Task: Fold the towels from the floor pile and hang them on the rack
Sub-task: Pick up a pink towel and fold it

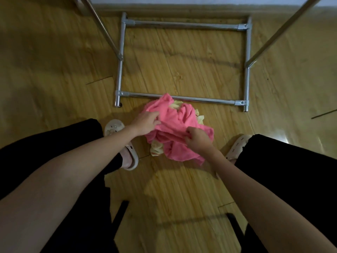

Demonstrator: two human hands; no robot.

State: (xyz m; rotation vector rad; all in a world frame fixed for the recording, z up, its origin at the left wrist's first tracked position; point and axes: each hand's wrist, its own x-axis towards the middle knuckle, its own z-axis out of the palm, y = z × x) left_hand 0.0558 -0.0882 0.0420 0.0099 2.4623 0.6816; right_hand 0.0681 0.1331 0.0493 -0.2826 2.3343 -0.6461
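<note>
Down low, looking straight at a crumpled bright pink terry towel (175,123) heaped on the yellowish wood-plank floor (54,70). Left hand (146,123) on the near-left edge of that pink cloth, fingers curled and pinching a fold. Right hand (196,138) on the near-right part, thumb and fingers bunched tight on another fold. So: both hands gripping the same pink towel, one either side, close together, the cloth stretched in a ridge between them. Beneath and peeking out at the back and at the lower left, a pale yellow towel (156,148), rumpled, pressed under the pink one. Whole pile sitting just in front of the shiny metal tube rack base (182,24), the top corner of the pink towel touching or overlapping the nearest crossbar (209,100); cannot tell which. Two slanted metal uprights rising out of frame, one at upper left (102,24), one at upper right (284,28). Pile flanked by two pale pink perforated slippers, left slipper (125,154) just beside the left forearm, right slipper (235,147) partly hidden behind the right wrist. Black trouser legs (45,152) filling both lower sides.
</note>
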